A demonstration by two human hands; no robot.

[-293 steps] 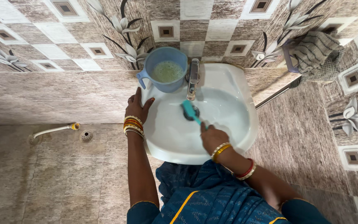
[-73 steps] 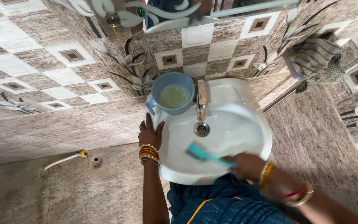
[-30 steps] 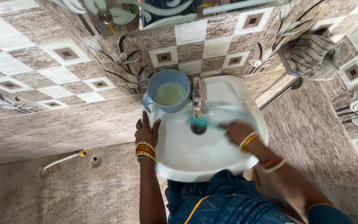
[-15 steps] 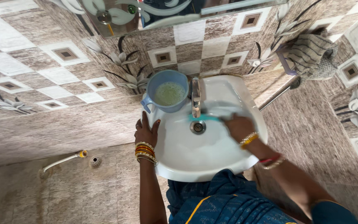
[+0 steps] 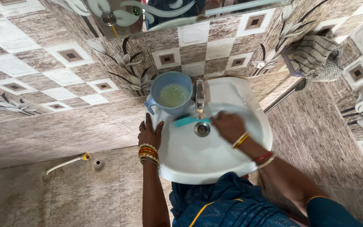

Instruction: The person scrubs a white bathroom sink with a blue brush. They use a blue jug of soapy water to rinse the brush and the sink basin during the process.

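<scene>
A white wash basin (image 5: 248, 101) hangs on the tiled wall. My right hand (image 5: 228, 125) grips the handle of a teal scrub brush (image 5: 185, 121), whose head lies against the basin's back left, just below the blue mug (image 5: 171, 91) and left of the chrome tap (image 5: 199, 97). My left hand (image 5: 149, 133) rests flat on the basin's left rim, fingers spread, holding nothing. The drain (image 5: 202, 129) shows just below the brush. The mug holds pale foamy liquid.
A mirror (image 5: 177, 12) is mounted above the basin. A striped cloth (image 5: 321, 55) hangs on a hook at the upper right, over a metal pipe (image 5: 283, 97). A white pipe with a brass end (image 5: 66, 162) and a floor drain (image 5: 98, 164) lie at the lower left.
My right hand has swept the brush from the front of the bowl up to the drain and then left toward the mug. My left hand has stayed on the rim.
</scene>
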